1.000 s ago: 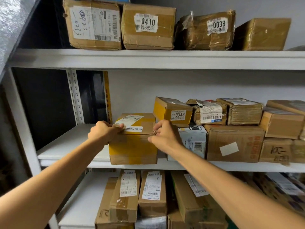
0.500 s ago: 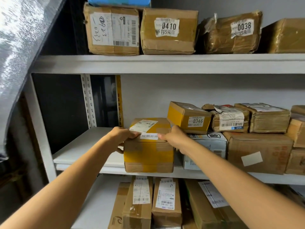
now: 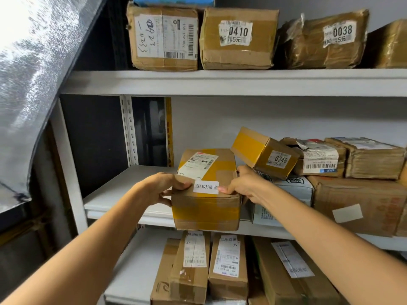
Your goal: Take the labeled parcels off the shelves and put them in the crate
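A brown cardboard parcel with yellow tape (image 3: 206, 208) sits at the front edge of the middle shelf (image 3: 123, 194), its near face overhanging slightly. It carries a shipping label on top and a small white sticker with printed characters on its front top edge. My left hand (image 3: 161, 189) grips its left top corner, thumb on the front face. My right hand (image 3: 242, 183) grips its right top corner, fingertip on the sticker. No crate is in view.
Right of the held parcel a yellow box marked 0346 (image 3: 264, 153) leans on a white parcel (image 3: 284, 197); more boxes fill the shelf beyond. The top shelf holds boxes 0410 (image 3: 237, 38) and 0038 (image 3: 321, 40). Several parcels lie below. A silver sheet (image 3: 33, 84) hangs left.
The camera has moved closer and the view shifted right. Both hands have kept hold of the parcel's top corners, and the parcel has come forward to the shelf's edge.
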The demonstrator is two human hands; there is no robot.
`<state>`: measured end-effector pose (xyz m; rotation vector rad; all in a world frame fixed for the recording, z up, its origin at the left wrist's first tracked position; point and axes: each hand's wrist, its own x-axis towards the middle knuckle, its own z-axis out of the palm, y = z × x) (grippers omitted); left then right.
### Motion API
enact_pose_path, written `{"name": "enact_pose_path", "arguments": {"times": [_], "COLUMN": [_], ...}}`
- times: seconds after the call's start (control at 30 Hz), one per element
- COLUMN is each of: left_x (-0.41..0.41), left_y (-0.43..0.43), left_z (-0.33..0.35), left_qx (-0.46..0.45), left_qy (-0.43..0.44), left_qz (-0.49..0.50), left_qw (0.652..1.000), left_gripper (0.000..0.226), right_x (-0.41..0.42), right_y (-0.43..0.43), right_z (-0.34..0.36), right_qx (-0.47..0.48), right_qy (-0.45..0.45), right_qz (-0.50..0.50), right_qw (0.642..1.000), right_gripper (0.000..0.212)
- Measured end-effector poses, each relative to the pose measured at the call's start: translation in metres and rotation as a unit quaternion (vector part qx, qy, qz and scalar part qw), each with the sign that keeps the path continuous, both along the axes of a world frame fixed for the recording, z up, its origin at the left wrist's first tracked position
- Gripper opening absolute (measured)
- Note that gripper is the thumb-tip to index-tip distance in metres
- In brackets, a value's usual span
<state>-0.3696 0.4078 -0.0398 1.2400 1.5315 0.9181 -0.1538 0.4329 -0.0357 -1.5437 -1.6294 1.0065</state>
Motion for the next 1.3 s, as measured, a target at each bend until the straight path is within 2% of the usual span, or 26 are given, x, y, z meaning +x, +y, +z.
{"name": "enact_pose_path", "arguments": {"times": [0.1,0.3,0.43,0.6,0.8,0.9,0.97,1.07,1.17,1.3], "left_x": [0.000,0.003,0.005,0.008,0.003,-0.009,-0.016,-0.024,-0.027,-0.025], "left_y": [-0.002,-0.001,0.002,0.006,0.014,0.015,0.012,0.008,0.004,-0.002], "left_z": [-0.001,0.001,0.005,0.004,0.001,0.002,0.003,0.004,0.003,0.001], "left_qx": [0.000,-0.001,-0.003,0.001,0.012,0.008,0.001,-0.016,-0.048,-0.043], "left_qy": [-0.009,-0.005,0.006,0.005,0.022,0.035,0.043,0.042,0.017,-0.001], "left_qz": [0.007,0.022,0.021,0.032,0.056,0.072,0.075,0.059,0.038,0.024], "left_qw": [1.000,1.000,1.000,0.999,0.998,0.997,0.996,0.997,0.998,0.999], "left_gripper": [0.025,0.012,0.024,0.026,0.021,0.019,0.018,0.026,0.036,0.042], "right_x": [0.002,0.006,0.008,0.005,-0.004,-0.014,-0.020,-0.022,-0.016,-0.013], "right_y": [-0.001,0.006,0.015,0.017,0.027,0.030,0.029,0.026,0.018,0.015], "right_z": [-0.002,-0.008,-0.004,-0.004,-0.008,-0.008,-0.008,-0.007,-0.005,-0.007], "right_qx": [-0.001,-0.042,-0.082,-0.095,-0.113,-0.124,-0.132,-0.137,-0.146,-0.137], "right_qy": [0.031,0.135,0.158,0.142,0.210,0.221,0.229,0.227,0.180,0.171], "right_qz": [0.008,0.037,0.044,0.050,0.048,0.066,0.072,0.075,0.086,0.092], "right_qw": [0.999,0.989,0.983,0.984,0.970,0.965,0.962,0.961,0.969,0.971], "right_gripper": [0.074,0.096,0.083,0.051,0.052,0.057,0.053,0.050,0.039,0.060]}}
